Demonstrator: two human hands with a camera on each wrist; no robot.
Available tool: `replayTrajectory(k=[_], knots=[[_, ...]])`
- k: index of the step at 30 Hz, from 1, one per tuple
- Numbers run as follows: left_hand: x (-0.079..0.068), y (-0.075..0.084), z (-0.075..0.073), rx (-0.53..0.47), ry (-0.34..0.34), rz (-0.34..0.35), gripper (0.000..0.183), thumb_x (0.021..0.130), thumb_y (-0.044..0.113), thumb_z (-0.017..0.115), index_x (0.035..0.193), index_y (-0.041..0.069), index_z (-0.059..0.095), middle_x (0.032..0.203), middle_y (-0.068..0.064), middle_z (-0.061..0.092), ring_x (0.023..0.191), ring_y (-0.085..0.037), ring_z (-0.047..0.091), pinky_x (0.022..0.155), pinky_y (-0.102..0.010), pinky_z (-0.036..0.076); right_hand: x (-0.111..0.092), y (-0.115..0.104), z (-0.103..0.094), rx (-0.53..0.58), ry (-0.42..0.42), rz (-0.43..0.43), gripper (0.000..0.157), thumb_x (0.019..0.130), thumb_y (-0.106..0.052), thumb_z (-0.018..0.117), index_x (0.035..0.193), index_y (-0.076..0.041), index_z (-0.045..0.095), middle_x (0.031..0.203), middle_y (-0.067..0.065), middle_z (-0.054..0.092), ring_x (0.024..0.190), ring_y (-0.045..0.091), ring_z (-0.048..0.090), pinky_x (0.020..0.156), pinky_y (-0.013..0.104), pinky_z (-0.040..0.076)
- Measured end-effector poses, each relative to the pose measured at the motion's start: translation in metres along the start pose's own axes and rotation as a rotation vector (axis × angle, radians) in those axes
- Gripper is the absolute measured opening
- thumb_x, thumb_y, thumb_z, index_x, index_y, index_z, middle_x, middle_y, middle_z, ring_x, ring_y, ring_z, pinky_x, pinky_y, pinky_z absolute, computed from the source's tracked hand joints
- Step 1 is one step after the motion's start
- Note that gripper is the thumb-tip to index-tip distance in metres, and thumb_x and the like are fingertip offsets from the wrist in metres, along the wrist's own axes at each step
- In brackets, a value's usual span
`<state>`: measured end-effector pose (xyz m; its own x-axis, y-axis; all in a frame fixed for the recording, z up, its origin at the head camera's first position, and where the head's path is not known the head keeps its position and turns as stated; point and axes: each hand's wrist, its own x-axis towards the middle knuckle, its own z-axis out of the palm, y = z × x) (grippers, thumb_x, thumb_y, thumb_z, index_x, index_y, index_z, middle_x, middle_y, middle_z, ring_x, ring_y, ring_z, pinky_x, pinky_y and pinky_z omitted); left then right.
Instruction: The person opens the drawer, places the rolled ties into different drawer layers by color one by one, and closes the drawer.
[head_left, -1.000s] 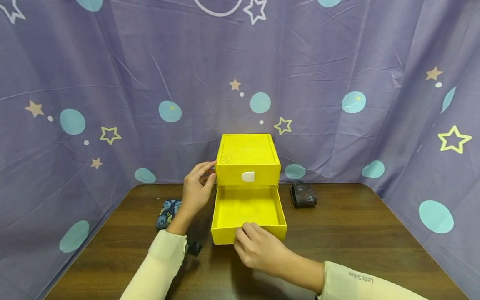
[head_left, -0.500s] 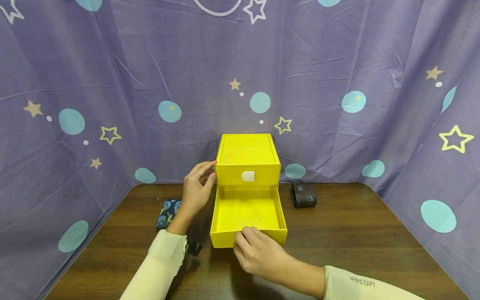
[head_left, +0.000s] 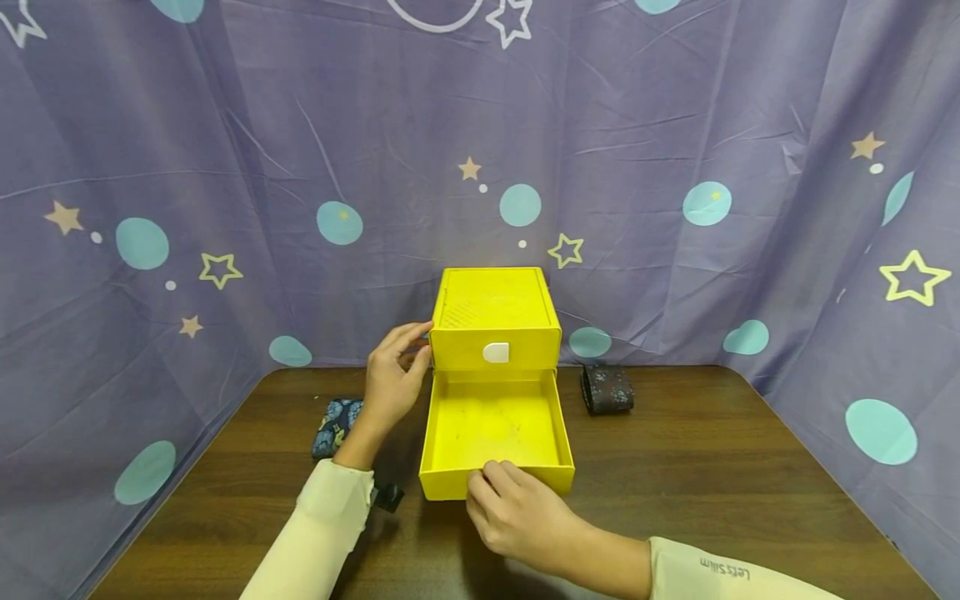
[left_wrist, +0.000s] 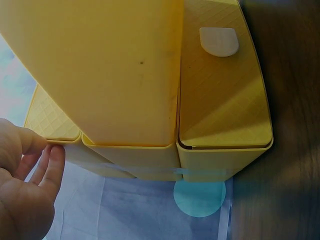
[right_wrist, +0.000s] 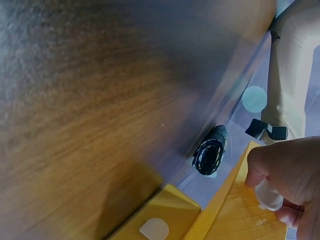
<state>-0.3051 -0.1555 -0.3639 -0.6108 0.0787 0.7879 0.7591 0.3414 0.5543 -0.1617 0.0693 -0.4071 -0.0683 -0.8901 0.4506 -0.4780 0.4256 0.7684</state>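
Observation:
A yellow drawer cabinet (head_left: 495,300) stands on the table. Its middle drawer (head_left: 495,421) is pulled far out toward me, and nothing lies inside. My right hand (head_left: 517,517) is at that drawer's front; the right wrist view shows thumb and fingers pinching its white handle (right_wrist: 268,195). My left hand (head_left: 393,375) touches the cabinet's left front edge near the top, its fingertips against the side wall. In the left wrist view the bottom drawer (left_wrist: 225,90), with its own white handle (left_wrist: 220,41), sits closed below the pulled-out one. The top drawer (head_left: 457,350) is closed too.
A dark blue floral folded item (head_left: 336,429) lies left of the cabinet, partly behind my left forearm. To the right sits a dark brown patterned folded item (head_left: 607,390). A purple curtain (head_left: 637,167) hangs behind the brown wooden table (head_left: 712,467).
The middle drawer has slid a little farther out toward me, with my right hand on its front. My left hand has stayed at the cabinet's side.

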Motion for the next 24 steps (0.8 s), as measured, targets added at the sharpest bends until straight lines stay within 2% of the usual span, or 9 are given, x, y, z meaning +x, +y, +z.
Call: replayTrajectory(k=[6, 18, 20, 24], knots=[[-0.0001, -0.0008, -0.0003, 0.003, 0.005, 0.018, 0.036, 0.098, -0.004, 0.064, 0.133, 0.003, 0.068, 0.129, -0.013, 0.064, 0.107, -0.028, 0.068, 0.087, -0.021, 0.060, -0.0008, -0.0022, -0.0002, 0.005, 0.000, 0.001, 0.051, 0.100, 0.005, 0.025, 0.086, -0.011, 0.071, 0.088, 0.004, 0.053, 0.073, 0.019, 0.044, 0.062, 0.023, 0.042], [-0.0002, 0.0005, -0.0005, 0.001, 0.004, 0.014, 0.036, 0.098, -0.004, 0.064, 0.133, 0.003, 0.068, 0.129, -0.014, 0.064, 0.107, -0.030, 0.068, 0.087, -0.028, 0.061, -0.0044, -0.0046, 0.0011, 0.023, -0.050, -0.018, 0.040, 0.099, -0.002, 0.033, 0.091, -0.010, 0.071, 0.092, 0.005, 0.053, 0.076, 0.020, 0.045, 0.064, 0.024, 0.040], [-0.0001, 0.0053, -0.0006, -0.002, 0.010, 0.015, 0.036, 0.098, -0.006, 0.064, 0.133, 0.001, 0.068, 0.128, -0.016, 0.064, 0.107, -0.031, 0.068, 0.087, -0.033, 0.062, -0.0042, -0.0034, 0.0002, 0.043, -0.056, -0.022, 0.040, 0.098, -0.001, 0.032, 0.091, -0.011, 0.071, 0.092, 0.004, 0.053, 0.076, 0.020, 0.045, 0.064, 0.024, 0.040], [0.0000, 0.0054, -0.0003, -0.005, 0.011, 0.014, 0.036, 0.097, -0.006, 0.064, 0.132, 0.002, 0.068, 0.128, -0.016, 0.064, 0.107, -0.031, 0.068, 0.087, -0.035, 0.062, -0.0031, 0.0002, -0.0030, 0.097, -0.053, -0.030, 0.046, 0.101, -0.002, 0.026, 0.092, -0.012, 0.071, 0.091, 0.003, 0.054, 0.078, 0.020, 0.046, 0.065, 0.025, 0.041]])
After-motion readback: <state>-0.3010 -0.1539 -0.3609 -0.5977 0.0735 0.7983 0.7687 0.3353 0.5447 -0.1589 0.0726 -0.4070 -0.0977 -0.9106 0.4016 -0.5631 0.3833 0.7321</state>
